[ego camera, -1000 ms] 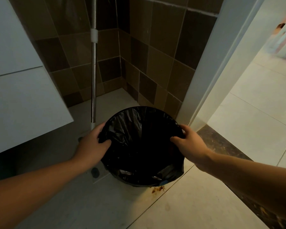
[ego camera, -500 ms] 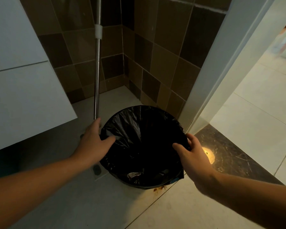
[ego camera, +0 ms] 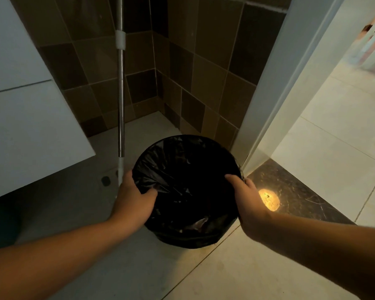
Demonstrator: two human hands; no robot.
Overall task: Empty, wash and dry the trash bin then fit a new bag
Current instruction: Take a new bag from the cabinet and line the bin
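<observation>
Tiled floor, brown wall tiles (dim corner); both hands' fingers curled, gripping bagged bin rim.

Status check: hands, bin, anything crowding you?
Left hand and right hand each have a grip on the bin rim. Trash bin on the floor, black bag fitted. Mop pole stands close behind left hand.
</observation>
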